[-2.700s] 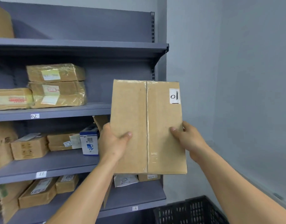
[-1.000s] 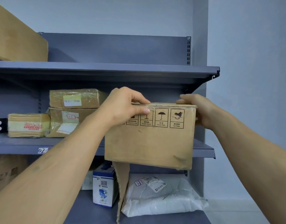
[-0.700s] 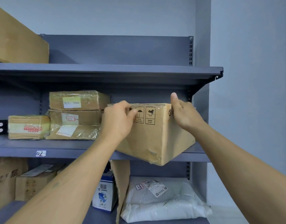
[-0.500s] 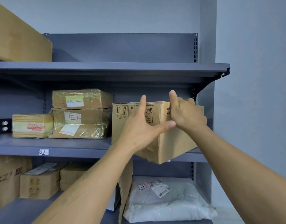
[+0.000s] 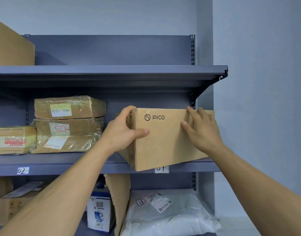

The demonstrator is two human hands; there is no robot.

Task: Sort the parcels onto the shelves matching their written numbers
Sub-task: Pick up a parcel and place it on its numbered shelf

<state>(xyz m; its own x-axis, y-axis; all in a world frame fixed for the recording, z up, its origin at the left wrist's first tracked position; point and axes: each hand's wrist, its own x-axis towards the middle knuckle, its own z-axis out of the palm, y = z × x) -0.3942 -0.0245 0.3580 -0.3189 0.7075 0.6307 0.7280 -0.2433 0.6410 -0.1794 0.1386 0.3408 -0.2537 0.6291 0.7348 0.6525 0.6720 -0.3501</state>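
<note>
A brown cardboard box (image 5: 165, 142) printed "PICO" sits on the right end of the middle grey shelf (image 5: 78, 165). One lower corner juts over the shelf edge and partly covers a white label (image 5: 161, 169) reading "01". My left hand (image 5: 122, 132) grips the box's left front edge, thumb on the front face and fingers curled round the side. My right hand (image 5: 200, 132) lies flat with straight fingers against the box's right front and top edge.
Two film-wrapped parcels (image 5: 68, 125) are stacked left of the box, a flat one (image 5: 11, 140) further left, above a label "02" (image 5: 23, 170). A large carton (image 5: 11, 46) stands on the top shelf. Below lie a white bag (image 5: 166, 213), a blue-white box (image 5: 99, 215) and cartons.
The box went from held upright before me onto the 01 shelf and turned so the PICO face looks out. My left hand shifted to its left edge; my right hand flattened.
</note>
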